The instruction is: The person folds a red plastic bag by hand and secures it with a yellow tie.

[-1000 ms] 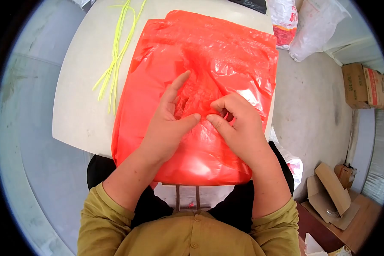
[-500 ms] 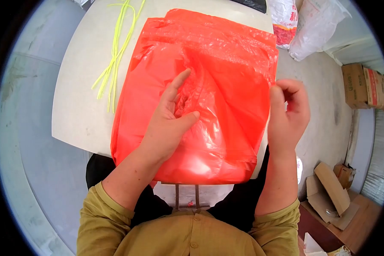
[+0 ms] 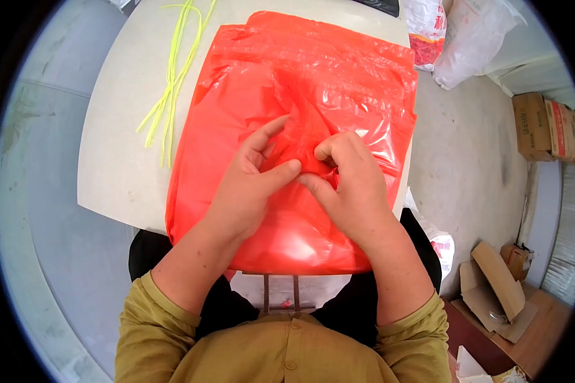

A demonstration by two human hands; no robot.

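A large red plastic bag (image 3: 217, 159) lies on the pale table, its middle creased and pulled up into folds. My left hand (image 3: 246, 179) rests over these folds, thumb and index finger apart with red plastic between them. Its other fingers are partly hidden. Close beside it, my right hand (image 3: 351, 182) pinches a fold of the bag between thumb and bent fingers. The two thumb tips nearly meet.
Yellow-green strings (image 3: 172, 83) lie on the table (image 3: 118, 147) left of the bag. A black item (image 3: 380, 6) is at the far edge. White sacks (image 3: 466, 51), a carton (image 3: 536, 127) and an opened cardboard box (image 3: 495, 287) stand to the right.
My right hand has moved left from the bag's right edge to its middle, beside my left hand, drawing in red plastic. My left hand has stayed almost in place.
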